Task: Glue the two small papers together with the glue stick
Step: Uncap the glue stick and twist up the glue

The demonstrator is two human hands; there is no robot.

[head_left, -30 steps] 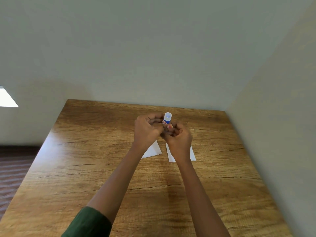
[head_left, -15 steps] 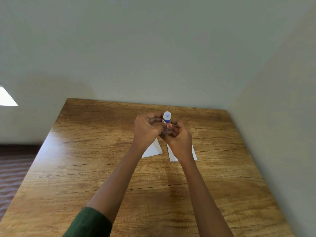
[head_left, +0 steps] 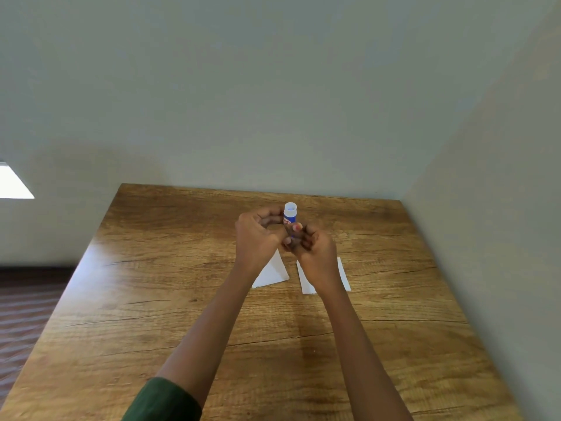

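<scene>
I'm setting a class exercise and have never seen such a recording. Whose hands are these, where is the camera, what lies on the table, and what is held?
No machine here: a person works with bare hands. The one picture comes from a camera worn on their head, looking forward and down. On the wooden table lie two small white sheets, apart: the left paper and the right paper, both partly hidden by the arms. The right hand grips a blue glue stick, white end up, above them. The left hand curls in beside it; whether it grips the stick is hidden.
</scene>
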